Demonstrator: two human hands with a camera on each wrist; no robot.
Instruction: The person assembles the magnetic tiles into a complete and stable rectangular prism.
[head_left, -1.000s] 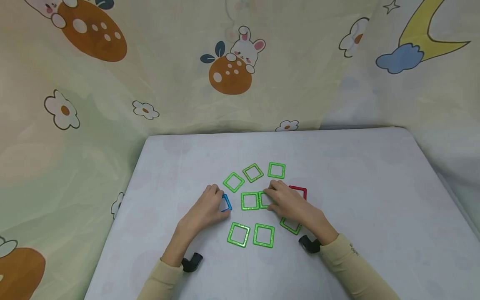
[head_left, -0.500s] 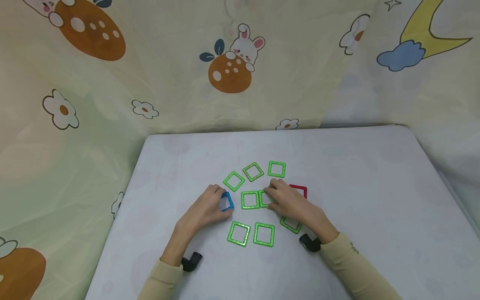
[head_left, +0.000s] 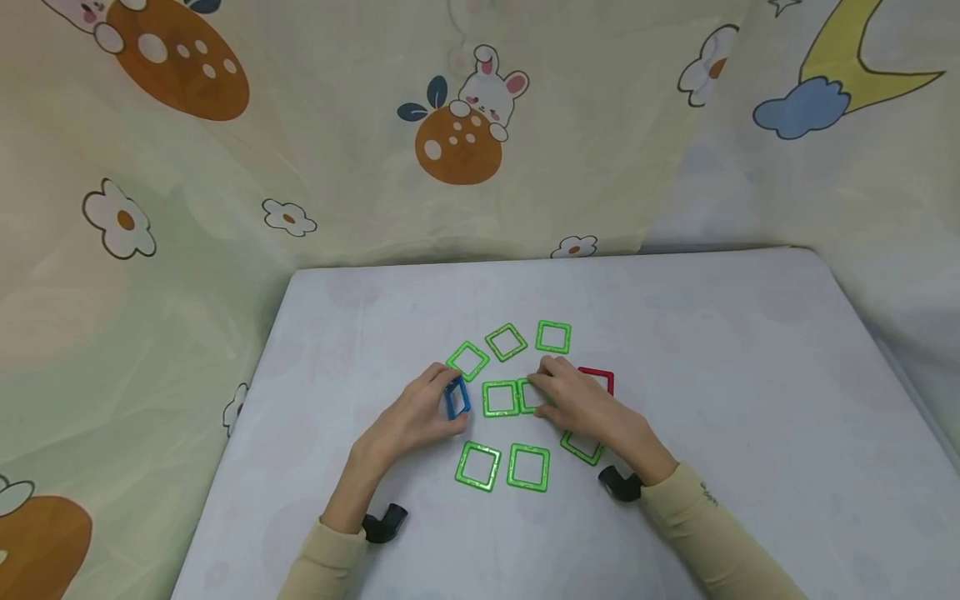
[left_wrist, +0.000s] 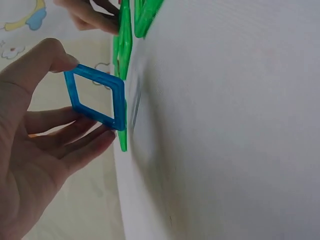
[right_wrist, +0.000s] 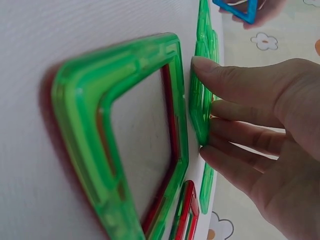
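My left hand (head_left: 415, 412) pinches a blue square magnetic tile (head_left: 465, 395), an open frame. Seen from the left wrist, the blue tile (left_wrist: 119, 105) stands tilted off the white table, thumb on one edge and fingertips on the opposite edge. My right hand (head_left: 577, 404) grips a green square magnetic tile (head_left: 521, 397) lying flat, partly hidden under the hand. The right wrist view shows the thumb and fingers at this green tile's (right_wrist: 198, 107) edges. Against its left side lies another green tile (head_left: 500, 414), between the two hands.
Beyond the hands lie green tiles, one of them (head_left: 553, 351) at far right. Two more, including a green tile (head_left: 528, 487), lie nearer. A red tile (head_left: 611, 383) and a green tile (head_left: 581, 456) are partly covered by my right hand and wrist. The white table (head_left: 712, 350) extends around them.
My left hand has shifted slightly right and forward, and the blue tile has tipped more upright, showing more of its frame. The right hand stays in place on the green tile.
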